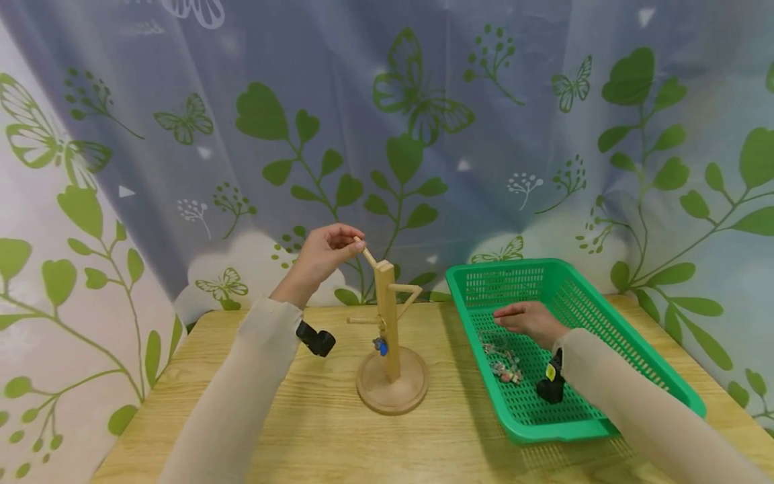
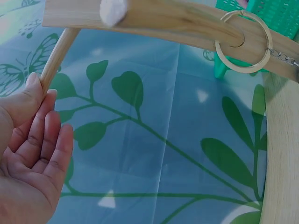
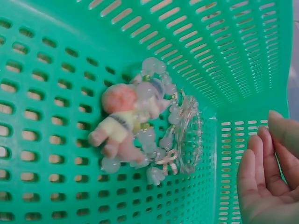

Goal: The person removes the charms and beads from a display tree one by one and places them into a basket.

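Observation:
A wooden stand with slanting pegs and a round base stands on the table. My left hand pinches its top-left peg between thumb and index finger, the other fingers loosely bent. A keychain hangs from a lower peg, its gold ring around the wood and a blue charm below. Over the green basket, my right hand is held with extended fingers, gripping nothing. A small figurine with pale beads lies in the basket, beside a clear beaded strand.
The wood-grain table meets a patterned curtain right behind the stand. The basket's raised walls stand to the stand's right. Another peg juts out on the stand's right side.

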A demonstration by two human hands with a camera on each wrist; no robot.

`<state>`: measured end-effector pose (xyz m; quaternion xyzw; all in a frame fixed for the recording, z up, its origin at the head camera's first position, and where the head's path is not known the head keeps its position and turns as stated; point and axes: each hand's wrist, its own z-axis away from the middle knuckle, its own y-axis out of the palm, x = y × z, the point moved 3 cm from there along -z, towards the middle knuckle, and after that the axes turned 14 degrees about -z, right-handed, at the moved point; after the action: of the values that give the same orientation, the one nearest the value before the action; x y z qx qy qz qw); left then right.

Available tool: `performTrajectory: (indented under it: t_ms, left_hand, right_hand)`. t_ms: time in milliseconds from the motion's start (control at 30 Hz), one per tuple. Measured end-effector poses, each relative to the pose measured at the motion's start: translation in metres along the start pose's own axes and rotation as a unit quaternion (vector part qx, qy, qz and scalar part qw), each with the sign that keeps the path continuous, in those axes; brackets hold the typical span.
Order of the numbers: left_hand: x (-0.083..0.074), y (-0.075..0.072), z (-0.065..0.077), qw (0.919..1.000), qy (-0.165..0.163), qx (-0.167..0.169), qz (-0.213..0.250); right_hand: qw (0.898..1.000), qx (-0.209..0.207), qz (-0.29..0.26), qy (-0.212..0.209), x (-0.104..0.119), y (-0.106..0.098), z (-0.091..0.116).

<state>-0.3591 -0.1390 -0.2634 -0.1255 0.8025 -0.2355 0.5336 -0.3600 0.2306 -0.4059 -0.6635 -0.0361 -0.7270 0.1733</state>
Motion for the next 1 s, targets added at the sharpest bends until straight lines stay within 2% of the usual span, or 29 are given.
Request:
performTrajectory:
  t_ms: [233, 500, 800, 1000]
  left_hand:
    - [0.000, -0.003, 0.005, 0.9998, -0.013, -0.016, -0.001]
    - [-0.001, -0.004, 0.009, 0.9989, -0.025, -0.040, 0.000]
    - [-0.002, -0.003, 0.015, 0.9959, -0.048, -0.077, 0.004]
    - [-0.006, -0.002, 0.023, 0.9938, -0.046, -0.102, 0.001]
  right_hand:
    - [0.998, 0.023, -0.049, -0.012, 0.012, -0.003, 0.000]
    - [0.997, 0.016, -0.071, -0.033, 0.048, -0.004, 0.010]
    - [0.995, 0.005, -0.074, -0.059, 0.081, 0.012, 0.026]
    - [0.994, 0.003, -0.067, -0.081, 0.094, 0.024, 0.037]
